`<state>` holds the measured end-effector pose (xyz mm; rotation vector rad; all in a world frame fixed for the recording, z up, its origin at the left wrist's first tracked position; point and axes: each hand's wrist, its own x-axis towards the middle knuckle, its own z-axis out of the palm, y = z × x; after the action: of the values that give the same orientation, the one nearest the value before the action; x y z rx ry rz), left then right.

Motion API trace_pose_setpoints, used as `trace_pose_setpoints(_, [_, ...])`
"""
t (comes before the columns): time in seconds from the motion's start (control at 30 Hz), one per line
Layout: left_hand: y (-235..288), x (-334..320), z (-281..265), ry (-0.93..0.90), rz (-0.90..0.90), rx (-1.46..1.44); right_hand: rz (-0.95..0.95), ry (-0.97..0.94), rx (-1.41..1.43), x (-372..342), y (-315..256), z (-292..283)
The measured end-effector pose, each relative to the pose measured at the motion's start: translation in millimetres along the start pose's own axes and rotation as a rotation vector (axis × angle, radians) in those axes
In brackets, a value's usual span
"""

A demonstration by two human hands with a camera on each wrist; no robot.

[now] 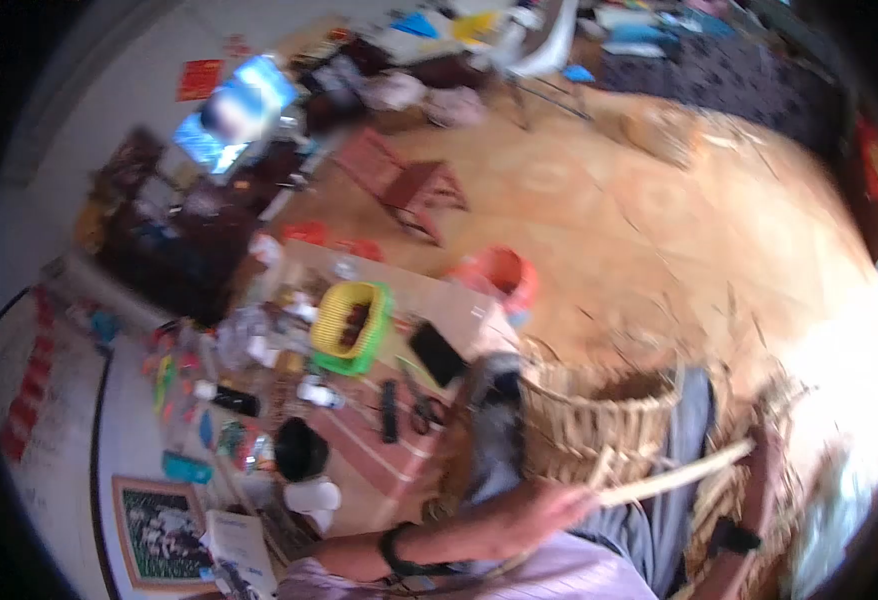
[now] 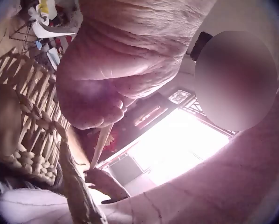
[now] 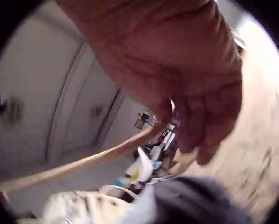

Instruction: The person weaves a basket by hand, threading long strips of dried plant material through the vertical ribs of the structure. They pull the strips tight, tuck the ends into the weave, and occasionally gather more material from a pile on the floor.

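Wicker basket (image 1: 594,428) is set between the legs (image 1: 695,425) just beyond the nearer left hand (image 1: 554,508), as a pale strip (image 1: 679,476) stretched crosswise is pinched there and by the right hand (image 1: 767,445).

Head: we look down and forward over the tan woven basket (image 1: 599,430) | Left wrist: we face past the very near left hand (image 2: 120,70) toward a far bright opening (image 2: 181,144) | Right wrist: we look past the close right hand (image 3: 176,70) | Shared: pale narrow strip (image 1: 677,478), all views; basket, head and left wrist
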<state>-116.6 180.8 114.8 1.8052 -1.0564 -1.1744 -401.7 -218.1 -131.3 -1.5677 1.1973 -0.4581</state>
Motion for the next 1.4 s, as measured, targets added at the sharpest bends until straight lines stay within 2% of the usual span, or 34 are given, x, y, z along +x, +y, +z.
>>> trace_pose_setpoints(0.03, [9.0, -5.6, -4.5, 0.004, -0.014, 0.006, 0.151, 0.034, -0.022, -41.9, -53.7, 10.6])
trace_pose_setpoints(0.07, [16.1, -7.8, -11.6, 0.004, 0.031, 0.012, 0.1, 0.063, -0.368, -72.0, -86.8, 10.6])
trace_pose_setpoints(0.1, [18.2, -8.4, -16.9, -0.03, 0.089, 0.117, -0.221, 0.155, -1.073, -67.3, -53.6, 3.2])
trace_pose_setpoints(0.17, [25.7, -10.3, -22.6, -0.187, -0.05, 0.164, -0.267, 0.235, -0.957, -92.0, -87.5, 5.6])
trace_pose_setpoints(0.27, [28.2, -6.9, -19.8, -0.265, -0.069, 0.226, -0.478, 0.145, -0.425, -144.1, -181.4, 38.6])
trace_pose_setpoints(0.3, [28.2, -5.0, -16.9, -0.268, -0.07, 0.228, -0.588, 0.009, -0.358, -154.0, -189.0, 47.6])
trace_pose_setpoints(0.33, [27.7, -2.2, -13.7, -0.271, -0.069, 0.23, -0.564, -0.16, -0.287, -171.9, -219.5, 59.4])
trace_pose_setpoints(0.43, [17.0, 3.5, -4.1, -0.268, -0.014, 0.222, -0.834, -0.694, -0.096, -185.7, -232.3, 94.8])
trace_pose_setpoints(0.47, [11.9, 5.0, -2.2, -0.263, 0.011, 0.219, -0.758, -0.875, -0.077, -190.0, -233.8, 100.8])
trace_pose_setpoints(0.57, [1.3, 8.4, -0.7, -0.283, 0.001, 0.188, -0.641, -0.901, -0.056, -195.3, -221.8, 115.1])
trace_pose_setpoints(0.67, [10.8, 15.1, -2.9, -0.274, -0.129, 0.134, -0.717, -0.852, 0.034, -184.5, -205.1, 113.1])
trace_pose_setpoints(0.77, [11.0, 25.6, -3.2, 0.181, 0.099, 0.053, -0.535, -0.691, -0.053, -177.8, -205.4, 96.6])
trace_pose_setpoints(0.83, [18.6, 46.0, -8.0, 0.551, 0.288, 0.53, -0.509, -0.574, 0.009, -173.1, -191.7, 99.8])
trace_pose_setpoints(0.87, [14.9, 56.6, -10.1, 0.604, 0.305, 0.623, -0.475, -0.532, 0.027, -171.8, -188.8, 101.6])
trace_pose_setpoints(0.9, [10.7, 67.8, -8.7, 0.583, 0.271, 0.62, -0.44, -0.488, 0.045, -170.6, -185.1, 104.3])
trace_pose_setpoints(0.97, [2.9, 89.1, 0.3, 0.539, 0.201, 0.609, -0.489, -0.437, 0.065, -166.4, -179.1, 115.0])
trace_pose_setpoints(1.0, [0.9, 97.0, 2.5, 0.483, 0.199, 0.76, -0.491, -0.435, 0.052, -164.2, -178.2, 117.5])
trace_pose_setpoints(1.03, [2.6, 98.2, 2.6, 0.444, 0.192, 0.818, -0.493, -0.432, 0.041, -162.7, -178.7, 119.5])
trace_pose_setpoints(1.07, [5.5, 98.1, 3.0, 0.401, 0.184, 0.876, -0.402, -0.445, 0.024, -164.9, -184.5, 118.4])
trace_pose_setpoints(1.1, [9.0, 97.4, 3.6, 0.357, 0.176, 0.934, -0.421, -0.43, 0.027, -163.8, -182.9, 119.5])
trace_pose_setpoints(1.13, [13.6, 95.6, 3.3, 0.387, 0.245, 0.949, -0.44, -0.415, 0.03, -161.7, -180.6, 121.2])
trace_pose_setpoints(1.23, [14.6, 102.3, -18.3, 0.189, 0.15, 0.776, -0.482, -0.396, 0.045, -158.0, -178.4, 125.0])
trace_pose_setpoints(1.4, [18.8, 114.7, -21.5, 0.181, 0.097, 0.749, -0.586, -0.32, 0.001, -157.7, -180.3, 136.7])
